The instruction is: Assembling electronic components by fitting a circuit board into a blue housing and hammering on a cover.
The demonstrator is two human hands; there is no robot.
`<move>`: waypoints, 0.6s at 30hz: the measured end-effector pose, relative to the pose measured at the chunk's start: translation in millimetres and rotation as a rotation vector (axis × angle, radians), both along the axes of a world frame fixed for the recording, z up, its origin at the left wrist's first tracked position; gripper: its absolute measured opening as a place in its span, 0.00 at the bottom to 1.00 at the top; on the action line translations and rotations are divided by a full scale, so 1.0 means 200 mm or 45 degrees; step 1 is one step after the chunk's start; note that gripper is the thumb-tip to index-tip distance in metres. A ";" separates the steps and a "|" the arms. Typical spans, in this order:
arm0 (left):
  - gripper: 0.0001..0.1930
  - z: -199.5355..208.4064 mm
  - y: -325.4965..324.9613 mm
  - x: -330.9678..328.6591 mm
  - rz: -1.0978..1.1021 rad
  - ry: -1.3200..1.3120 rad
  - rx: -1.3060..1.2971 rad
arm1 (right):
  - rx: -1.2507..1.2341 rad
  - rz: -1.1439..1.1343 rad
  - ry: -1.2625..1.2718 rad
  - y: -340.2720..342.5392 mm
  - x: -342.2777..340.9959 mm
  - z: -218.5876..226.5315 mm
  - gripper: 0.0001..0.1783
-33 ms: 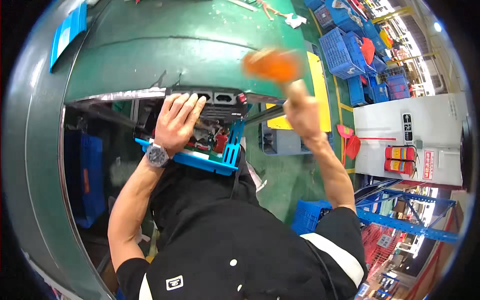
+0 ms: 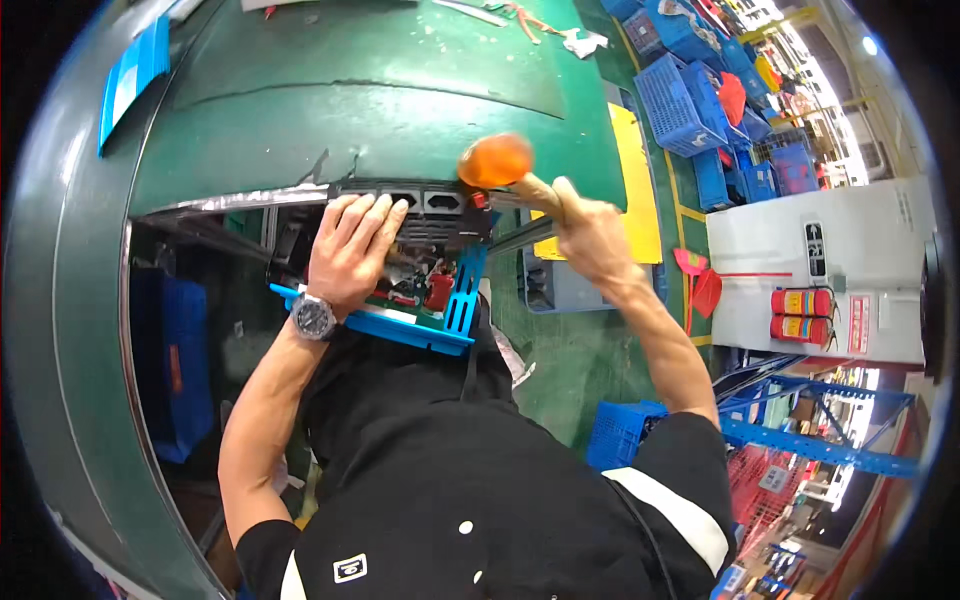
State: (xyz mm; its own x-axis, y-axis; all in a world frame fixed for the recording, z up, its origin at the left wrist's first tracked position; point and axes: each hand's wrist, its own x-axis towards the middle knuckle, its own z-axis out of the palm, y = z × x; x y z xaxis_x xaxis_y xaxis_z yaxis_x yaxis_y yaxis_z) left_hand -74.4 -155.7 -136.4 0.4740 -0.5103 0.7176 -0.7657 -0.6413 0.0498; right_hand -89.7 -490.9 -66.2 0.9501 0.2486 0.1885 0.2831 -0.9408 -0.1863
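So, head view: the right hand [image 2: 598, 238] has its fingers wrapped around the wooden handle of a mallet [image 2: 497, 162] with an orange head, slightly blurred. The head is right by the red bit [image 2: 479, 200] at the right end of a dark slotted panel [image 2: 442, 203]; can't tell if they're touching. The left hand [image 2: 350, 255] lies with its fingers over that panel's top edge, thumb hidden, so I can't say if it's pinching or just pressing. The panel belongs to a blue-framed unit [image 2: 410, 328], which sits against the near edge of the green bench [image 2: 400, 125], above the person's lap, with red parts inside.

Label-wise: the black shirt [image 2: 450, 480] has a small white-bordered logo patch [image 2: 350, 568]. Off to the right, a white panel [image 2: 760, 230] carries a black sign [image 2: 815, 249] with white symbols, and a white notice [image 2: 858, 325] with red characters is beside two red fire extinguishers [image 2: 801, 318] with yellowish labels. There's a pale tag [image 2: 774, 478] on a red mesh basket [image 2: 755, 500]. The wristwatch [image 2: 313, 317] dial is too small to read.
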 end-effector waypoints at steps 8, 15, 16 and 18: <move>0.25 0.07 -0.07 -0.05 0.148 0.062 0.073 | 0.227 -0.180 0.184 -0.06 0.12 0.04 0.22; 0.29 0.10 -0.22 0.01 0.157 0.207 0.518 | 0.296 -0.221 0.267 -0.04 0.13 0.06 0.26; 0.29 0.10 -0.22 0.00 0.160 0.222 0.532 | 0.327 -0.233 0.279 -0.04 0.12 0.05 0.27; 0.29 0.12 -0.21 -0.03 0.195 0.270 0.580 | 0.411 -0.224 0.259 -0.06 0.11 0.07 0.27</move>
